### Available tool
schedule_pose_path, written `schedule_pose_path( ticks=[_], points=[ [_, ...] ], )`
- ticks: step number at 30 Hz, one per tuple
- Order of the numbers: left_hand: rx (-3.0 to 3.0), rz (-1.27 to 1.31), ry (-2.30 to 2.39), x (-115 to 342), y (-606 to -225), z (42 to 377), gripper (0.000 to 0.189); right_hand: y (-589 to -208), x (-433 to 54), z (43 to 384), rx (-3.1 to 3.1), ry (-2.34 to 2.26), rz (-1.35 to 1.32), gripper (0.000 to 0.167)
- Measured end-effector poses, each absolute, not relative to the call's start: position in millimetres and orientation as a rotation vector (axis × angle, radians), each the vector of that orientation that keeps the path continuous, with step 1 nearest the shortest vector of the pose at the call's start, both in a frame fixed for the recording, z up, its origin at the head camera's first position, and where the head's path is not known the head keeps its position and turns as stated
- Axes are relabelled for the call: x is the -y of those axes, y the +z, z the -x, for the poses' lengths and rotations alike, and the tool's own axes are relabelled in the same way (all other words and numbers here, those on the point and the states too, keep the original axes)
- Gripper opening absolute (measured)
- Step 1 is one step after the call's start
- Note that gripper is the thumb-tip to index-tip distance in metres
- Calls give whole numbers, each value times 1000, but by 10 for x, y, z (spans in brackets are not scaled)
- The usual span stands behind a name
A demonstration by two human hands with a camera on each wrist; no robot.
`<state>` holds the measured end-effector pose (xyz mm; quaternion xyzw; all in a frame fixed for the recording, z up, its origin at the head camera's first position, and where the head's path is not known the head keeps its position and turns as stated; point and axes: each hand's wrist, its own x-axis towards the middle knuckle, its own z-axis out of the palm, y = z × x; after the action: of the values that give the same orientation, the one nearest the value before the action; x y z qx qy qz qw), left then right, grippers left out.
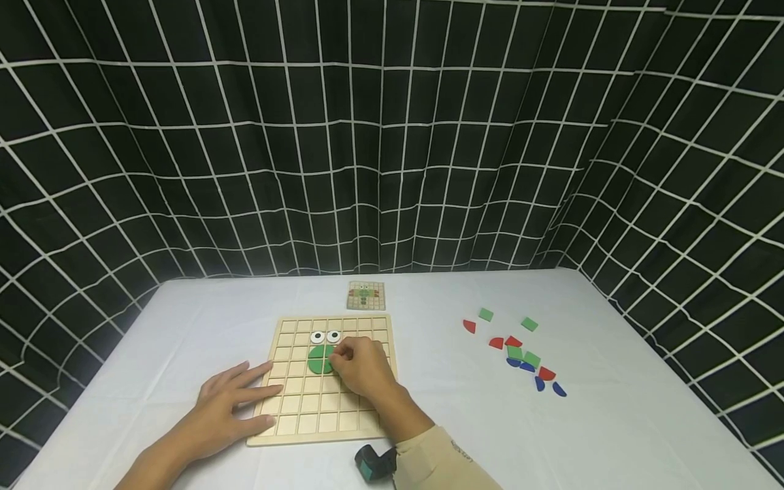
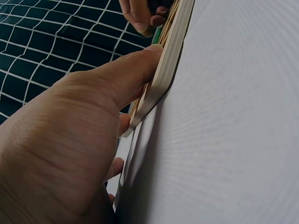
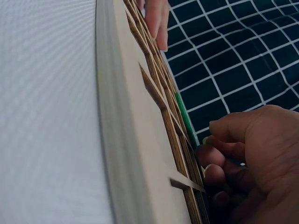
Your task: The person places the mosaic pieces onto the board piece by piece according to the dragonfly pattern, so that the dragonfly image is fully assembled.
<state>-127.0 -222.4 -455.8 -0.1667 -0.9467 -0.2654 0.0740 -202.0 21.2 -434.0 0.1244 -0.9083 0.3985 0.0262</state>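
Note:
A square wooden grid board point(image 1: 311, 403) lies on the table. Two white eye discs point(image 1: 317, 337) with black centres sit in its upper squares. Directly below them, green quarter-circle pieces point(image 1: 315, 364) form a round shape, its right side partly hidden by my right hand point(image 1: 363, 367). My right fingers are curled, and the thumb and index finger pinch at the right edge of a green piece; the right wrist view has the fingertips right at that green edge point(image 3: 187, 119). With fingers spread, my left hand point(image 1: 229, 405) rests on the board's left border, thumb near the front corner.
A small picture card point(image 1: 366, 295) of a patterned grid lies behind the board. To the right are scattered green squares point(image 1: 529, 324), red quarter pieces point(image 1: 469, 327) and blue curved pieces point(image 1: 559, 389). A black gridded curtain point(image 1: 380, 136) hangs behind the white-covered table point(image 1: 612, 435).

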Motion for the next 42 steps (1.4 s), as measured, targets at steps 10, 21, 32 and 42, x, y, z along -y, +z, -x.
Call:
schedule_pose_path(
  ticks=[10,21,32,42],
  points=[
    [2839,500,-788,2231,-4564,1274,42,-4332,-237,2010,2791,1261,-413,8],
    [2844,491,-809,2227,-4568,1266,42,-4352,-252,1995,2723,1313,-393,10],
    [2834,496,-816,2219,-4568,1278,41,-4193,-314,2008,2684,1420,-425,13],
    [2808,524,-804,2229,-4567,1276,41,-3509,-600,1859,2433,1392,-716,11]
  ],
)
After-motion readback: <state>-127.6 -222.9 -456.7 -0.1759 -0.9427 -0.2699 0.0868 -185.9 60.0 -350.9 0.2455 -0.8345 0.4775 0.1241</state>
